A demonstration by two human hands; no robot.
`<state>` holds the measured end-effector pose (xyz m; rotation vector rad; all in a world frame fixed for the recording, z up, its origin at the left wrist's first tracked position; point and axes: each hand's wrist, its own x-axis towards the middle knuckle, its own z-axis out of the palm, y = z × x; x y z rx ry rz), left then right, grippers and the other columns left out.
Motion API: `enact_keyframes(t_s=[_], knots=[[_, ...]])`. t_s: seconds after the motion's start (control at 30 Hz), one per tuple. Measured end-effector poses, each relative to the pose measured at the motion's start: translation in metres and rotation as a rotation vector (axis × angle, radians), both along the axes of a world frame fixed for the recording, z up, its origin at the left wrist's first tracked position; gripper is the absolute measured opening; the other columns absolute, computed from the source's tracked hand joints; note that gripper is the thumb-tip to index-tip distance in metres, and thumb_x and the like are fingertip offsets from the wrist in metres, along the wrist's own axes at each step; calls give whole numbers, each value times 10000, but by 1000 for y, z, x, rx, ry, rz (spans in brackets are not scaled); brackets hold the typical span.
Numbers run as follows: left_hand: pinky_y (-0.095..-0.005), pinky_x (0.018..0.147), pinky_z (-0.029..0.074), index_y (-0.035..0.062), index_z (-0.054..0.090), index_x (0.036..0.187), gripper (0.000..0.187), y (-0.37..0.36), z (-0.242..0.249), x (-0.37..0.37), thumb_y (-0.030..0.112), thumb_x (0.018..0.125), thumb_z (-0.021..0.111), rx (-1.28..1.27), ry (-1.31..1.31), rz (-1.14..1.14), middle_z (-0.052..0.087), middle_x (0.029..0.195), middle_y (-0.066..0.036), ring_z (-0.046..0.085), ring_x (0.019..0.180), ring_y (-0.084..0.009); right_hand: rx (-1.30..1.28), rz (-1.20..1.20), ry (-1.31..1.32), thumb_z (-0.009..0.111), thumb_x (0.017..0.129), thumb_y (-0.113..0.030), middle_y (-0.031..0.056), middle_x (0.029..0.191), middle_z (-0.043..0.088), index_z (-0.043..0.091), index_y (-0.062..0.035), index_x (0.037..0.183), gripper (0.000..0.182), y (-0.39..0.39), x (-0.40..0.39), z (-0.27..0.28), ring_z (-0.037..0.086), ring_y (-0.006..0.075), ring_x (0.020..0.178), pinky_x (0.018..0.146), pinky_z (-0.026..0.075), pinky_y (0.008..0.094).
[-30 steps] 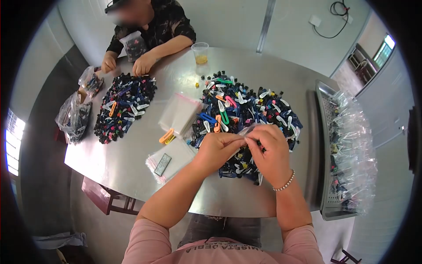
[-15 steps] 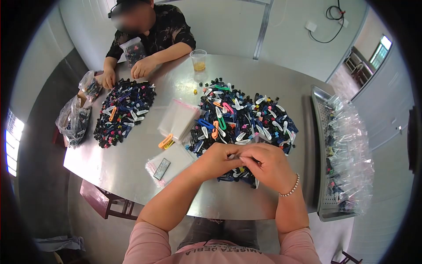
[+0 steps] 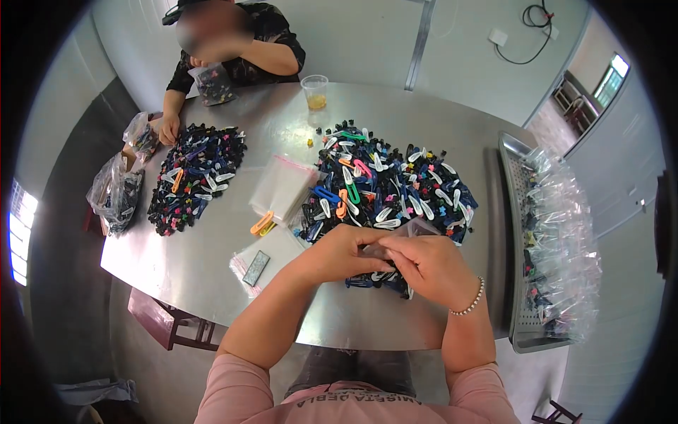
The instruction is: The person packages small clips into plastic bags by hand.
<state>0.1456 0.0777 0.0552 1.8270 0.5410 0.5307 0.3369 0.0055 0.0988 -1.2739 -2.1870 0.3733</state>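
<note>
Over the near edge of a large pile of hair clips (image 3: 395, 184), my left hand (image 3: 344, 256) and my right hand (image 3: 432, 265) meet at their fingertips. Between them they pinch a clear plastic bag (image 3: 418, 227), which shows as a see-through sheet behind my fingers; its lower part is hard to make out. The pile mixes white, navy, orange, green and pink snap clips with small black claw clips. Left of the pile lies a stack of clear bags (image 3: 282, 189), with an orange clip (image 3: 261, 222) at its near end.
A small dark block (image 3: 256, 268) rests on more flat bags. At right stands a metal tray (image 3: 519, 311) of filled bags (image 3: 561, 247). Across the table, a person (image 3: 272, 56) holds a filled bag (image 3: 213, 85) beside another clip pile (image 3: 194, 177). A plastic cup (image 3: 315, 93) stands near.
My fingertips have parted slightly, and more of the clear bag shows above them. The other person has raised one hand to the top of their filled bag.
</note>
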Motion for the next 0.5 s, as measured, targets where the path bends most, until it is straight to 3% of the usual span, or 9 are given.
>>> enact_keyframes(t_s=[0.1,0.17,0.3,0.37,0.5], knots=[[-256,840,498,31,607,1248,475,-1,12,-6,116,808,765,-85,63,-15,691,1042,-17,575,936,-47,-38,89,-10,642,862,-108,95,858,692,681,-52,1017,169,-1,-2,5,664,275,735,658,519,340],[-267,822,505,41,612,1236,465,-2,4,-4,118,802,758,-136,-35,-69,693,1006,-39,590,911,-66,-26,138,48,641,861,-108,94,897,692,680,-52,1017,170,-1,-5,-1,667,278,764,677,525,341],[-262,841,492,32,600,1240,452,0,-3,-4,74,810,733,-200,30,-142,675,1024,-32,578,946,-69,-30,208,73,638,861,-109,92,997,686,675,-48,1019,173,-2,-6,-2,670,287,837,727,537,343],[-260,866,478,19,588,1230,424,0,-8,-2,20,820,697,-355,-78,-173,654,1063,-26,566,981,-73,-28,201,83,640,861,-112,91,981,688,674,-50,1017,172,-1,-6,-5,669,285,829,721,536,342],[-281,902,479,4,587,1237,433,0,-13,2,16,823,717,-432,-173,-190,642,1146,-37,574,1038,-97,-25,174,50,647,858,-116,90,932,695,676,-58,1015,169,0,-5,-5,669,277,807,696,527,332]])
